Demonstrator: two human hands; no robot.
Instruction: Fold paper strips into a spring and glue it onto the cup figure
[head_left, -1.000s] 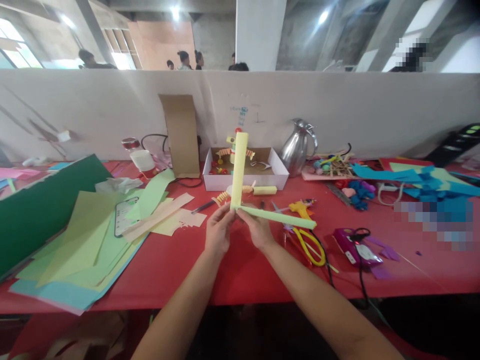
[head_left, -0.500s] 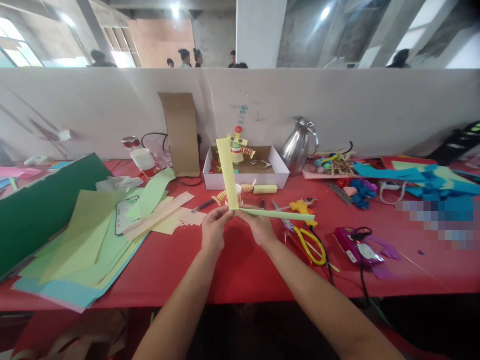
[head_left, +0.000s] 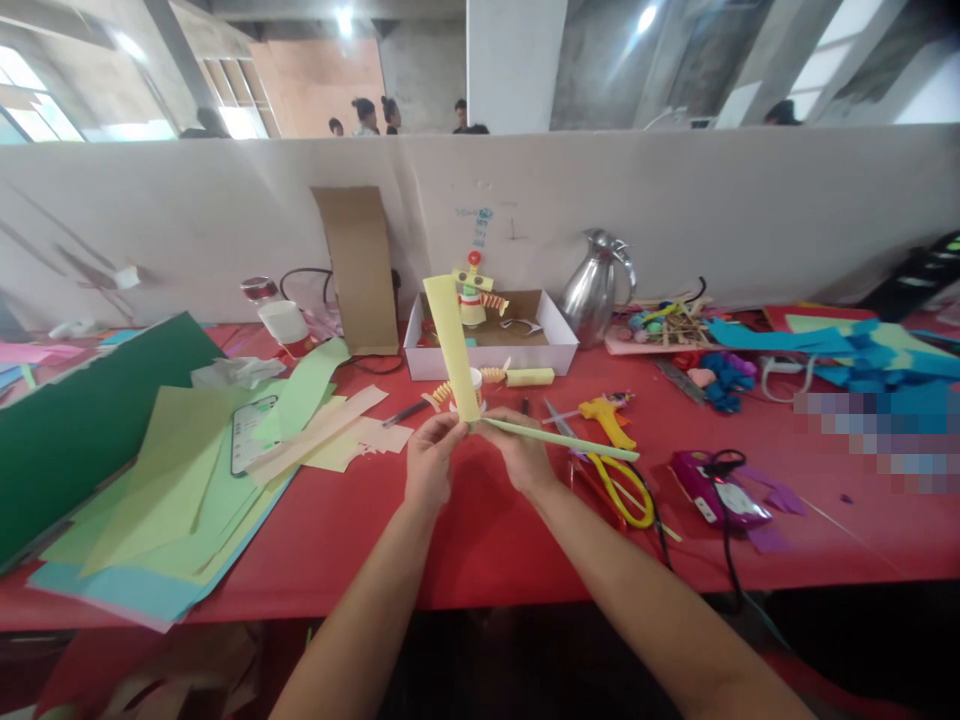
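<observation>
Presently, left hand point(head_left: 429, 462) and right hand point(head_left: 519, 452) pinch the junction of yellow paper strip point(head_left: 453, 346) and green paper strip point(head_left: 559, 438), fingers closed on them, just in front of the white box point(head_left: 559, 352) on the red table point(head_left: 487, 540).

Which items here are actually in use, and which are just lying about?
In use:
left hand and right hand, pinching the joint of two paper strips
yellow strip, standing up
green strip, pointing right

Lying about:
scissors
glue gun
metal jug
white box
phone
loose paper sheets
</observation>
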